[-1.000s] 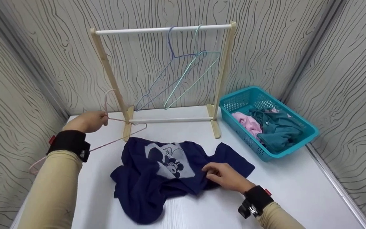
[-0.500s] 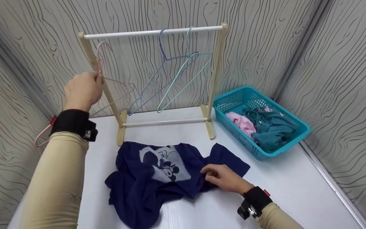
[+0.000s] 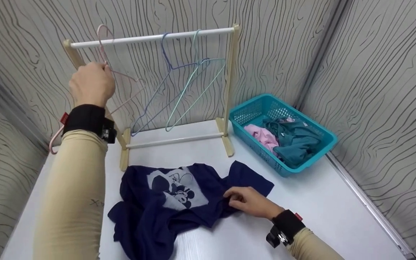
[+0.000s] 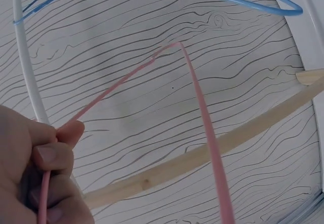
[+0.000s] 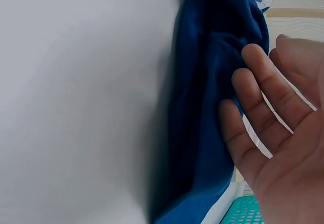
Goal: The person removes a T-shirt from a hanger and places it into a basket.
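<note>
My left hand (image 3: 93,83) grips a pink clothes hanger (image 4: 202,105) just below its hook, fingers curled round the wire. The hook reaches above the rack's white top bar (image 3: 139,38), overlapping it in the head view near the left end. A navy T-shirt (image 3: 150,213) with a light cartoon print lies crumpled on the white table. Over its right part rests my right hand (image 3: 253,203), fingers loosely bent at the cloth. In the right wrist view the fingers are spread, fingertips right at the navy fabric, with nothing pinched between them.
A blue hanger (image 3: 184,66) and a mint hanger (image 3: 183,93) hang on the top bar. At the right, a teal basket (image 3: 333,140) contains pink cloth (image 3: 262,136) and dark green cloth (image 3: 296,141). Patterned walls close in the table behind and at the sides.
My left hand has lifted the pink hanger from low beside the rack up to the top bar. The right hand stays at the shirt. The head view has shifted slightly.
</note>
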Demonstrator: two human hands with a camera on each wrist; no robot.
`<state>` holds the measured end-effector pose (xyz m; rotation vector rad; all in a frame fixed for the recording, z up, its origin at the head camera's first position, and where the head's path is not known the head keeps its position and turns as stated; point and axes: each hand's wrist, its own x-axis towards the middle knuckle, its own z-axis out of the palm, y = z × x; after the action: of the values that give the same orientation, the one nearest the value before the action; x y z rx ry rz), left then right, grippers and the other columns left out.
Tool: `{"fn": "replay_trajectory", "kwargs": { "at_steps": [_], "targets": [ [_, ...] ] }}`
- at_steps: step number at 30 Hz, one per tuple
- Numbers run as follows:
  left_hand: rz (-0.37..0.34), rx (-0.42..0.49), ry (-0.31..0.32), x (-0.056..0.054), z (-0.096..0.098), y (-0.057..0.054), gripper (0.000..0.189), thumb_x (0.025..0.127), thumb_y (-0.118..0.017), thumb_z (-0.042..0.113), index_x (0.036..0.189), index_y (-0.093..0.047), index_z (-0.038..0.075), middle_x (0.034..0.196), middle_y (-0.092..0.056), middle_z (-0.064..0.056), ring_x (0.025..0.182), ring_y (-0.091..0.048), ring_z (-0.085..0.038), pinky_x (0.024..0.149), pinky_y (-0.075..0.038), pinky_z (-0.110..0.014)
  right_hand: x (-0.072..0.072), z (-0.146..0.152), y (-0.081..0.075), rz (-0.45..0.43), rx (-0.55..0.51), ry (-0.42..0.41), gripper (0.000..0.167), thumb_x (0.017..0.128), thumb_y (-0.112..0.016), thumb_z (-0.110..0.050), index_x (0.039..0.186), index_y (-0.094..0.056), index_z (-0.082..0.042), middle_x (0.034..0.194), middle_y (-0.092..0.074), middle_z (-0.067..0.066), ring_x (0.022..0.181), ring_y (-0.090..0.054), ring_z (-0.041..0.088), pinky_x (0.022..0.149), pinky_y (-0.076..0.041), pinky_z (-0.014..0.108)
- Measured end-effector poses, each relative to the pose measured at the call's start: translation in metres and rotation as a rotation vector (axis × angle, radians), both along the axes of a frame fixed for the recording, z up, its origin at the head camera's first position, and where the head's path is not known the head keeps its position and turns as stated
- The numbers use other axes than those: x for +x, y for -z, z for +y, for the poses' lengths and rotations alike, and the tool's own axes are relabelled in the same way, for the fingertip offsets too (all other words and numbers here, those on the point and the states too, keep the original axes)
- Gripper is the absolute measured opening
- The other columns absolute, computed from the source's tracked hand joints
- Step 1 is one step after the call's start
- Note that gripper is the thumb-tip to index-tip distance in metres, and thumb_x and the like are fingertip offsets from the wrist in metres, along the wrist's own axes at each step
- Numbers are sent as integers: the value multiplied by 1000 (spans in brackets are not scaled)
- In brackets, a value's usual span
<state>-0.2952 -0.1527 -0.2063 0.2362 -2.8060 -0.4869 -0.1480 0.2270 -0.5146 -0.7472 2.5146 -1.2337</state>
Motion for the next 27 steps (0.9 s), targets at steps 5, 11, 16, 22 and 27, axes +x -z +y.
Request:
{"fn": "replay_trajectory", "kwargs": {
  "at_steps": [5,11,16,22,27],
  "targets": [
    [-51,-12,21,-5,4,-3,49,106,-28,35,135,-56,7,118,-65,-24,93,-57,-37,79,-46,-48,1,4,2,-8,2,10,23,96,-59,-12,117,-64,-7,95,-71,5,83,-62,4,72,-50,20],
    [-122,-36,60,-7,11,1,49,106,-29,34,133,-58,4,117,-63,-25,93,-55,-36,77,-45,-46,0,5,6,-24,-7,11,23,96,-59,-13,118,-64,-7,95,-71,6,82,-62,3,71,-50,20],
    [-150,-55,86,-8,16,7,48,107,-28,33,133,-57,5,119,-61,-25,93,-55,-36,75,-45,-45,0,6,8,-26,-14,12,24,96,-60,-13,118,-64,-6,95,-71,6,81,-61,2,71,-49,19],
    [-162,-62,136,-2,16,15,45,106,-30,30,127,-59,2,113,-62,-25,94,-57,-38,76,-47,-49,0,4,11,-33,-13,3,24,96,-60,-14,117,-64,-6,96,-71,6,83,-61,3,71,-50,20],
    [-166,-54,173,5,13,25,42,105,-32,26,124,-59,1,113,-61,-25,97,-58,-41,82,-47,-53,0,2,12,-40,-6,-11,25,96,-60,-17,118,-64,-6,97,-71,7,84,-62,4,72,-50,20]
  ]
}}
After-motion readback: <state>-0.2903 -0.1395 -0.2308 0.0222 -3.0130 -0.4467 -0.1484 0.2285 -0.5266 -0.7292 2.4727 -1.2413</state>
